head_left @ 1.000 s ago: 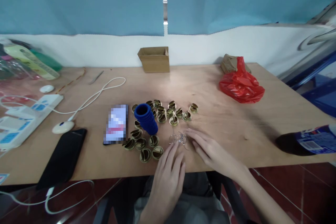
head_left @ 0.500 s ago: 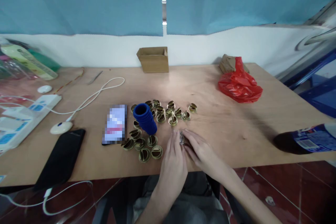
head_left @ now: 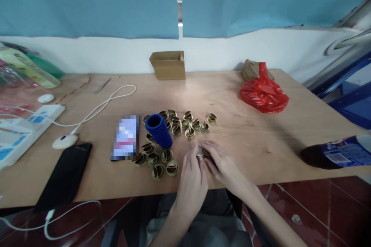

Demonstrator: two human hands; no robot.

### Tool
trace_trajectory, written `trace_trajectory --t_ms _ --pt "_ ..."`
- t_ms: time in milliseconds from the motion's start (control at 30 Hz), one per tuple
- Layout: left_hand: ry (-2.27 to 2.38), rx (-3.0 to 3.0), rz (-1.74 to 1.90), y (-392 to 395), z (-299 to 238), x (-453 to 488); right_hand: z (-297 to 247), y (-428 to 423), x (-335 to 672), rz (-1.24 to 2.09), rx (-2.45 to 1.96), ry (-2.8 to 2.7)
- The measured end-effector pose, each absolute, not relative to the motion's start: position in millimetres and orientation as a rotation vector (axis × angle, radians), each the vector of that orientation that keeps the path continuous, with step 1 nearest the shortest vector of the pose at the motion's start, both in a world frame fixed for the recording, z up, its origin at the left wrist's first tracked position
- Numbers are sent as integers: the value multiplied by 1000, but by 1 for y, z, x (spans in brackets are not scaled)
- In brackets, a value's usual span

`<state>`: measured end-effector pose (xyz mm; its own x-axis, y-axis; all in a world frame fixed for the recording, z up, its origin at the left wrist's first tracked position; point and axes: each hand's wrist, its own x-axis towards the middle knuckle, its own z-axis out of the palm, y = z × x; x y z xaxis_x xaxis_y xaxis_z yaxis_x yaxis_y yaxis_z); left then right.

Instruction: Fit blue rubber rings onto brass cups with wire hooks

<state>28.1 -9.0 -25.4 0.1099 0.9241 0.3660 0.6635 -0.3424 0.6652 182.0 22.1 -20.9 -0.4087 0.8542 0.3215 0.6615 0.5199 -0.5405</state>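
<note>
Your left hand point(head_left: 193, 181) and right hand point(head_left: 227, 166) come together near the front edge of the wooden bench point(head_left: 232, 92), fingers partly curled on either side of small silvery rings point(head_left: 199, 152). Whether either hand grips them cannot be told. To their left and beyond lie brass-coloured caps point(head_left: 172, 168), around a tilted, ribbed blue tube point(head_left: 161, 136).

Left hand point(head_left: 191, 183) and right hand point(head_left: 227, 165) partly hide silvery pieces point(head_left: 199, 152) between them; right of both, a bottle point(head_left: 337, 153) is cropped
</note>
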Motion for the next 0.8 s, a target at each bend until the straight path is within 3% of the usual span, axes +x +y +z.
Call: trace_trajectory --t_ms 800 --pt "1569 2085 1057 -4 -24 25 -8 46 190 373 -1282 -2333"
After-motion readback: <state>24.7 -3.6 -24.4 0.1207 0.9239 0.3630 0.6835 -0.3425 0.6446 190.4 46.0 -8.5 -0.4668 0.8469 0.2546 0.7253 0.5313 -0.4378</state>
